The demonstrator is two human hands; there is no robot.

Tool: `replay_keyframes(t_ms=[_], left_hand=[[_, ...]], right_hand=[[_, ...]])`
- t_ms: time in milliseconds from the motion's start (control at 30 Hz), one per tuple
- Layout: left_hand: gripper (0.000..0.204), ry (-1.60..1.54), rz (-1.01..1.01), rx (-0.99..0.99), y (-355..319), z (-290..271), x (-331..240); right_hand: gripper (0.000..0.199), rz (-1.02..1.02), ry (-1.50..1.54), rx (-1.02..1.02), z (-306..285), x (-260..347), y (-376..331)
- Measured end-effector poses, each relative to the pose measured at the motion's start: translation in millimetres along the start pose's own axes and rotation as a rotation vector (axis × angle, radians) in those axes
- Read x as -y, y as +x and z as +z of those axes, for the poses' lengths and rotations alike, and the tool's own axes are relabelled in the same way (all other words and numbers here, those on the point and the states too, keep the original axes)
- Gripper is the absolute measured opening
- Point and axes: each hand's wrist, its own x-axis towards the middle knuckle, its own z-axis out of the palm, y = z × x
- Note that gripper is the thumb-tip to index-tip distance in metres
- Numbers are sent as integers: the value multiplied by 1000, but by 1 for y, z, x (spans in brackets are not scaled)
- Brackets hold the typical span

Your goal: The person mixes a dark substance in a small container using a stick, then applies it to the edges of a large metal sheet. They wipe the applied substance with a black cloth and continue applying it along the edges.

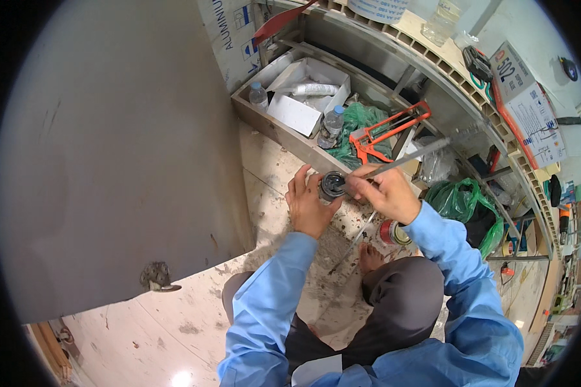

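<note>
Dead center, a small open jar [332, 185] of dark stuff has the left hand [311, 205] wrapped around it; the right hand [386, 195] pinches a long metal strip [423, 151] at its mouth. Catch that strip on the bench edge [447, 66] and, I reckon, the jar could tip.

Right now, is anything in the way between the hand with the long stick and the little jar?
Nothing visible is. The right hand, holding the long grey stick, is right at the open top of the little jar. The left hand grips the jar's side without covering that top.
</note>
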Motion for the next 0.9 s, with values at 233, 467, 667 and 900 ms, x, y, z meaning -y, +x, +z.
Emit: replay_keyframes(t_ms=[233, 467, 667, 900], left_hand=[[63, 18, 37, 25, -4, -13, 2], [64, -1, 51, -19, -4, -18, 3], [64, 0, 57, -27, -4, -20, 2], [65, -27, 32, 3, -1, -19, 3]], right_hand=[[16, -10, 73, 51, -10, 19, 6], [16, -103, 8, 74, -8, 30, 15], [15, -213, -136, 19, -8, 34, 16], [16, -284, -272, -47, -8, 31, 19]])
